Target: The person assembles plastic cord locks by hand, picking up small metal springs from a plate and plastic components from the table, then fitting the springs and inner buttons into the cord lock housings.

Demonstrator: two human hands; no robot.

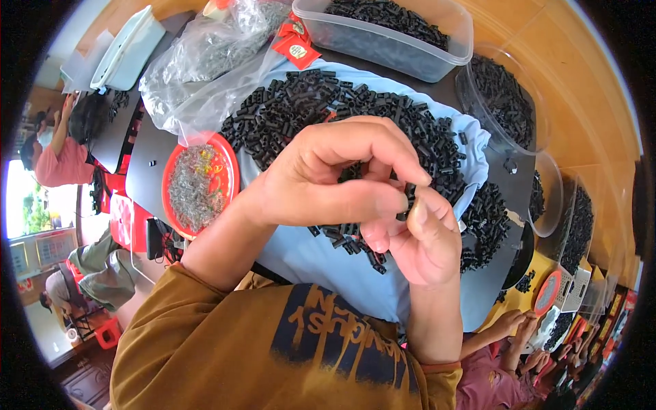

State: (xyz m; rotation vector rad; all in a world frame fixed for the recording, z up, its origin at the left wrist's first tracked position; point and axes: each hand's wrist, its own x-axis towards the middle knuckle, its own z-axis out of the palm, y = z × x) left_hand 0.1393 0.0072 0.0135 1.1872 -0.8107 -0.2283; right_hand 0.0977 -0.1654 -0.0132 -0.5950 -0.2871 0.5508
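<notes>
First: Where are the two hands held, judged from the blue cloth (294,249)?

Second: Both are raised over it; the left hand (321,167) and the right hand (434,239) are brought close, fingertips near fingertips

First: How are the fingers set?

Second: On the left, the index finger is arched and the thumb is stretched out, their tips just apart; on the right, the thumb is raised beside those tips and the fingers are curled. Whether a small piece is pinched by either hand cannot be told

First: And the black pieces (294,102)?

Second: They are heaped on the blue cloth, mostly on its far half, and are partly hidden by the hands. More are kept in a clear tub (427,65) beyond the cloth and in a round clear container (466,92) at its far right

First: What is placed to the left of the cloth?

Second: A red plate (234,160) is set there, loaded with small silvery parts (191,191); a clear plastic bag (198,75) is laid at the cloth's far left, and red packets (294,31) are seen between bag and tub

First: Is anyone else seen?

Second: To the cloth's near right, a co-worker's hands (516,324) are held near a small red-rimmed plate (538,301)
</notes>
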